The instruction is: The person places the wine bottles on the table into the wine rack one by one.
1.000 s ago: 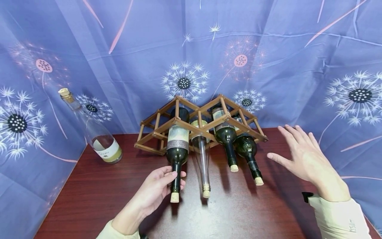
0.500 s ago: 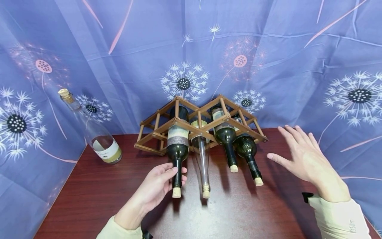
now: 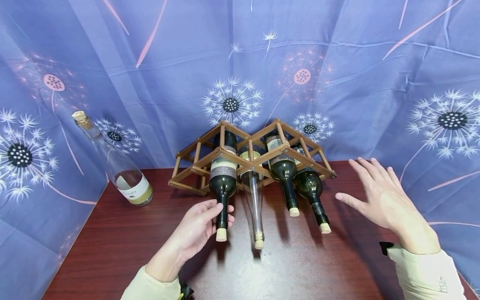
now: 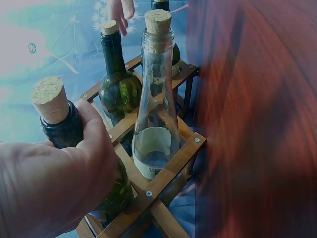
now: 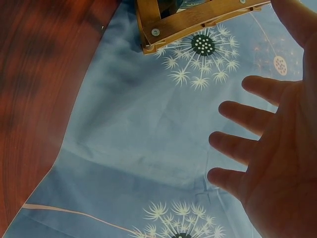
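My left hand (image 3: 195,227) grips the neck of a dark green wine bottle (image 3: 223,183), corked and lying in the left part of a wooden wine rack (image 3: 198,152). In the left wrist view its cork (image 4: 49,99) sticks out above the thumb. Beside it a clear glass bottle (image 3: 256,204) rests in the rack, neck toward me. Two more dark green bottles, an upper one (image 3: 286,183) and a lower one (image 3: 313,191), lie in the rack's right part. My right hand (image 3: 382,200) is held with fingers spread to the right of the rack, touching nothing.
A corked clear bottle (image 3: 133,183) with a white and yellow label stands upright at the table's left. Blue dandelion-print cloth (image 3: 168,91) hangs behind and at both sides of the reddish-brown table (image 3: 300,271).
The bottle in my left hand has slid deeper into the rack, its cork moving away from me. My left hand has moved slightly forward with it; the right hand has stayed still.
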The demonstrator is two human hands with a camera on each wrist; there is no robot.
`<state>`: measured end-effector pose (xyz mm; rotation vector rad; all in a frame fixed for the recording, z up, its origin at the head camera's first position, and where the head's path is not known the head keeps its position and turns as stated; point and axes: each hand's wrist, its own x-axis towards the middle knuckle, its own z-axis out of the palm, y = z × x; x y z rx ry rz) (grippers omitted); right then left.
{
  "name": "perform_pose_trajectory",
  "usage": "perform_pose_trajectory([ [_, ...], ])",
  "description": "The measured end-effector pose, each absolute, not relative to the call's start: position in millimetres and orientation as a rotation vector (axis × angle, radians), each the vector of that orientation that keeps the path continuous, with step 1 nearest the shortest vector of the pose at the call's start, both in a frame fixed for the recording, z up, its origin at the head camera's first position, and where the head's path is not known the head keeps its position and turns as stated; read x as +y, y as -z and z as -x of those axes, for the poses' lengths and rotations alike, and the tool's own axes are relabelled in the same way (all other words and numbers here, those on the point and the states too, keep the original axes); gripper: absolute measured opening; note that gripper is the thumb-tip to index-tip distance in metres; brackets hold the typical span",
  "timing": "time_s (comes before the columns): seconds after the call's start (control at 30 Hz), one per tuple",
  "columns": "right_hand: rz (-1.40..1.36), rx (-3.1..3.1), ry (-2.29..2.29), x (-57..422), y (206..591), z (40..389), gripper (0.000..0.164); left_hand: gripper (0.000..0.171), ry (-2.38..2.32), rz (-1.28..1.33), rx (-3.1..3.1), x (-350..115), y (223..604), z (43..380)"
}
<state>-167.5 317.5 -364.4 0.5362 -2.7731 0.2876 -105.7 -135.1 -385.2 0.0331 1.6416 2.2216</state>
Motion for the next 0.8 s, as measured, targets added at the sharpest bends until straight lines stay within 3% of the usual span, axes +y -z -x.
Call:
perform_pose_trajectory([
  [0.8, -0.531, -2.778, -0.29, 318, 364, 169, 0.097, 0.041, -2.293, -0.006, 1.576, -134, 388, 123],
])
